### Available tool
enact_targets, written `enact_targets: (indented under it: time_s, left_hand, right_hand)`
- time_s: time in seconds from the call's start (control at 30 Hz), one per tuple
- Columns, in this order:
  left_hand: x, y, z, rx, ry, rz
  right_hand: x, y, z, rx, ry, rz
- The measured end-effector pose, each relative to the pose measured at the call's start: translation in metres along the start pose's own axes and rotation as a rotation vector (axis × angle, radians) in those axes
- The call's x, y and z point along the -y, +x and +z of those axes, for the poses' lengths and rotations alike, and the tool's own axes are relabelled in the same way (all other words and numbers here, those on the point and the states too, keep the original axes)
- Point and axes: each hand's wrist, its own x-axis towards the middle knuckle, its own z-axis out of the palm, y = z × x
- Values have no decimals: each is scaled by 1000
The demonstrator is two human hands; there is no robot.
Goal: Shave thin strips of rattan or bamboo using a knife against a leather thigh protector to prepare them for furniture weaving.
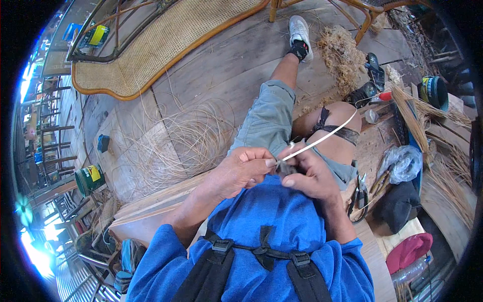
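Observation:
In front of my blue shirt my two hands almost meet. My left hand is closed, thumb against fingers, pinching the near end of a pale rattan strip. From there the strip runs up and right over my bent knee. My right hand curls around a small dark grey piece beside that end; it is blurred and half hidden by the fingers, so its kind cannot be made out. The strip passes across the right fingers. A loose coil of thin cane strands lies on the floor to the left.
A woven cane panel with a curved frame lies at the upper left. Shavings are heaped by my shoe. On the right are pliers, a clear plastic bag, a black cap and bundled strands. A green tin stands left.

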Motion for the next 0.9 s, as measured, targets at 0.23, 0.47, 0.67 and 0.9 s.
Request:
enact_targets:
  time_s: [0.23,0.47,0.67,0.9]
  left_hand:
    - [-1,2,-4,74,25,-31]
    - [4,2,-11,146,18,-32]
    - [6,7,6,-13,377,128]
    - [-5,7,10,-14,260,111]
  right_hand:
    - [-2,-13,-10,-103,282,189]
    - [-15,-14,-15,-259,424,23]
    - [-13,-21,-7,-301,274,34]
    - [-5,-32,-5,-318,63,128]
